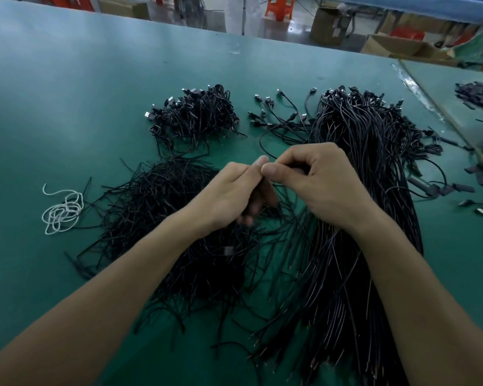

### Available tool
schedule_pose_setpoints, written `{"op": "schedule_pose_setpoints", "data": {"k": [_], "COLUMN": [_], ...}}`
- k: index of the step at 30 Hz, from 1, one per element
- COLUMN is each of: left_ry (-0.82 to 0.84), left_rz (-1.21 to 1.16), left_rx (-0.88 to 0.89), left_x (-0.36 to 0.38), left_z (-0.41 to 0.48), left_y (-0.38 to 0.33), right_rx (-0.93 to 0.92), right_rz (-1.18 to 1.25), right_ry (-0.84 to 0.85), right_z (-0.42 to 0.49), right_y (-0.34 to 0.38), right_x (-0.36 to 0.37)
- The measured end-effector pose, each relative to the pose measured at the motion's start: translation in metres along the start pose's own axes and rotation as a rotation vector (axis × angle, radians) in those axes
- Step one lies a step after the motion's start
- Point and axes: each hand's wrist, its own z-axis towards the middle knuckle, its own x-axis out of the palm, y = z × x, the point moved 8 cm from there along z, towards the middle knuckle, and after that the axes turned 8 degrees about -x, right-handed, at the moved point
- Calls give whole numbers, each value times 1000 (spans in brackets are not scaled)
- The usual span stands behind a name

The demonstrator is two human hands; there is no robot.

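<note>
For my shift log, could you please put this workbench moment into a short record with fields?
left hand: pinches a black strand
right hand: pinches that strand too, thumbs almost touching
below hands: heap of short ties
right of hands: long cable bundle, plugs at far end
far: smaller cable heap
left: white cord, coiled loosely
surface: green table
</note>
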Motion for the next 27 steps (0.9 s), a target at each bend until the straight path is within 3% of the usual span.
{"op": "schedule_pose_setpoints", "data": {"k": [4, 7, 10, 12, 15, 16, 18, 21, 24, 27], "left_ry": [311, 498, 366, 123, -228, -281, -235, -5, 206, 392], "left_rz": [-441, -869, -1165, -955, -233, -62, 135, 30, -307, -733], "left_rx": [-115, -92, -27, 56, 146, 146, 105, -29, -144, -158], "left_x": [13, 8, -11, -23, -30, -30, -23, -5, 3, 5], "left_z": [-7, -8, 2, 10, 7, 5, 4, -2, -7, -7], "left_y": [-1, -16, -19, -10, -2, -2, -1, 0, -1, -11], "right_rx": [46, 164, 210, 190, 114, 85, 40, 11, -8, 88], "right_rz": [215, 250, 73, -37, -157, -184, -190, -31, 170, 249], "right_ry": [-134, -59, 167, 312, 354, 332, 243, 89, -83, -127], "right_z": [-1, -12, -22, -25, -19, -16, -8, 1, 4, -1], "right_y": [-6, -17, -19, -12, 1, 6, 12, 13, 9, -5], "right_x": [2, 24, 49, 57, 47, 39, 21, 4, 1, 13]}}
